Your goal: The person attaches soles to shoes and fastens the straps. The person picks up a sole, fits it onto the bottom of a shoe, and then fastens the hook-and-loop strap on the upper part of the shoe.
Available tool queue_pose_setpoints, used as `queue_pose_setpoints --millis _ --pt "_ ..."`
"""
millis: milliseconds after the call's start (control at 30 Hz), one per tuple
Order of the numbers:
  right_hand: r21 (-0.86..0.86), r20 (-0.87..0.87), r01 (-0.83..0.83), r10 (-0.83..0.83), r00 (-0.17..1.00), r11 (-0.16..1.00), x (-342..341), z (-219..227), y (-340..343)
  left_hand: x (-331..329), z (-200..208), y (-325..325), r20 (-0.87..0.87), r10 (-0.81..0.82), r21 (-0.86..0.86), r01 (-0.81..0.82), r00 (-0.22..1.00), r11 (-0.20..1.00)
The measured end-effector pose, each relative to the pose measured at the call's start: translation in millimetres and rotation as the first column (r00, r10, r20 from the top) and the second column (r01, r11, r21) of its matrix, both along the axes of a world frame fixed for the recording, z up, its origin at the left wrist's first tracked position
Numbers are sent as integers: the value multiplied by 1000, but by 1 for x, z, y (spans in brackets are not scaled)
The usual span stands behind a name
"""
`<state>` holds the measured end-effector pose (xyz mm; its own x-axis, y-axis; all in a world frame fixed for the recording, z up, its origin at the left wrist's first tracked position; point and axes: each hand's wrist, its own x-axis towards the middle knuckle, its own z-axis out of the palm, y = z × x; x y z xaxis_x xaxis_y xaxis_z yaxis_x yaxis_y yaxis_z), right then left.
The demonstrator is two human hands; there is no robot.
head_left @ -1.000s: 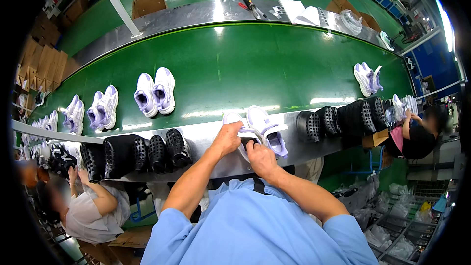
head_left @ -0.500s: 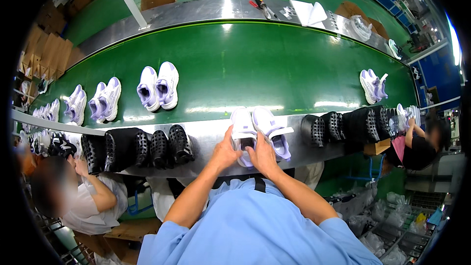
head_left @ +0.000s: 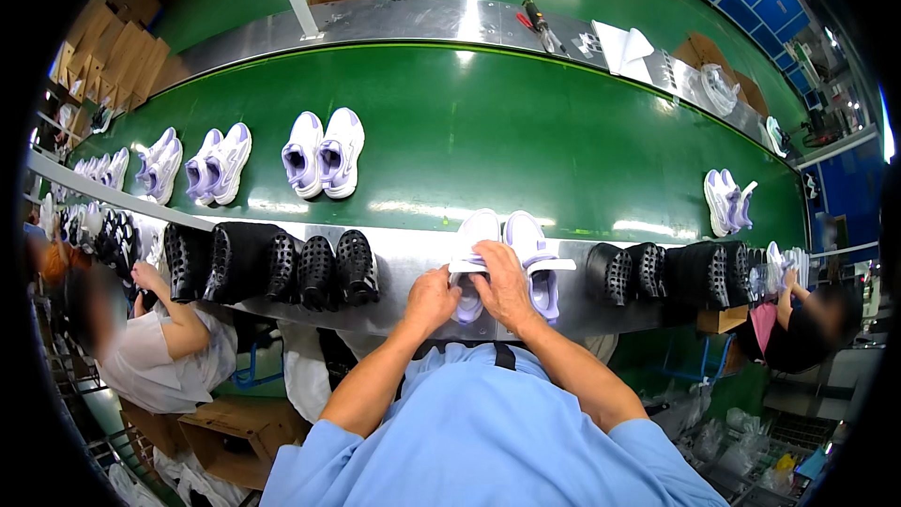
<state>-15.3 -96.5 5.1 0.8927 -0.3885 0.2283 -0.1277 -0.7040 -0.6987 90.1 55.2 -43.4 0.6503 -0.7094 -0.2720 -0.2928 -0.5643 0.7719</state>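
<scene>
Two white-and-lilac sneakers stand side by side in front of me on the metal ledge, toes pointing away. On the left sneaker (head_left: 479, 224), my right hand (head_left: 505, 289) lies across the opening, its fingers curled over the white strap at the tongue. My left hand (head_left: 433, 300) is closed against the left side of that same shoe, near the strap's end; its fingertips are partly hidden. The right sneaker (head_left: 524, 231) is untouched, its white strap (head_left: 558, 265) sticking out to the right.
Black studded shoe forms (head_left: 316, 268) line the ledge at left, with more black forms (head_left: 646, 269) at right. Pairs of similar sneakers (head_left: 322, 152) rest on the green conveyor belt (head_left: 526, 131). Co-workers sit on both sides. A cutter-like tool (head_left: 537, 17) lies on the far ledge.
My right hand has moved from the left sneaker's heel opening up onto its strap, which now lies across the shoe. My left hand has slid back slightly along its side.
</scene>
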Motion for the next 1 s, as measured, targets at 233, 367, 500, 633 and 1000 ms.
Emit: queue_pose_setpoints --millis 233,367,500,633,1000 --pt "-254 -86 -374 364 927 892 2 -13 -25 2 12 -3 25 173 -106 -170 985 980" --pt "-328 -93 -398 390 916 857 14 -27 -5 -2 3 -5 43 103 -137 -96 994 986" --pt "-336 3 -322 343 940 885 -1 -14 -1 1 -3 -2 64 104 -109 -97 992 989" --pt "-456 35 -254 303 952 853 -10 -3 2 0 6 -6 87 1 -91 7 996 996" --pt "175 65 252 -266 962 952 -50 9 -4 -2 60 -32 506 -234 -93 323 830 942"
